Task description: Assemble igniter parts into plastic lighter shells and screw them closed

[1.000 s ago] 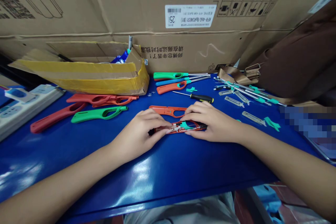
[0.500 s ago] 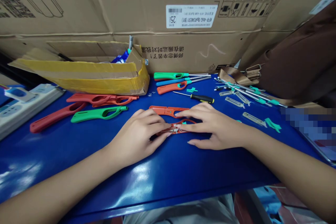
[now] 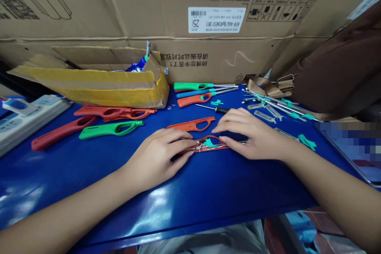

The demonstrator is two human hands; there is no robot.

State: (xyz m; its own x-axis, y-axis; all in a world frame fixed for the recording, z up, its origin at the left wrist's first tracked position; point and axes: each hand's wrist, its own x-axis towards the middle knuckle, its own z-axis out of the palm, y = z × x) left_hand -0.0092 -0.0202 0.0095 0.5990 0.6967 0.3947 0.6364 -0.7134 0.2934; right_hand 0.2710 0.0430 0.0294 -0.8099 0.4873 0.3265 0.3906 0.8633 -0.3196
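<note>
An orange lighter shell half (image 3: 212,149) lies on the blue table with its inside facing up, holding a teal trigger (image 3: 208,143), white wires and a thin metal tube. My left hand (image 3: 162,152) is closed on its handle end, with fingers curled over the parts there. At the front end, my right hand (image 3: 250,135) has its thumb against the trigger guard and its fingers apart above it. A metal rod shows under that palm. The matching orange shell half (image 3: 193,125) lies just behind, apart from both hands.
A screwdriver (image 3: 220,110) lies behind my right hand, partly covered. Lighter shells (image 3: 110,129) are at left, assembled lighters (image 3: 195,99) at the back. Metal rods (image 3: 285,105), clear tanks (image 3: 263,116) and teal triggers (image 3: 306,143) lie right. A power strip (image 3: 32,119) and cardboard box (image 3: 119,87) stand left.
My right hand has lifted off the inner parts and shifted right to the front end, uncovering the teal trigger and wires. My left hand stays on the handle end.
</note>
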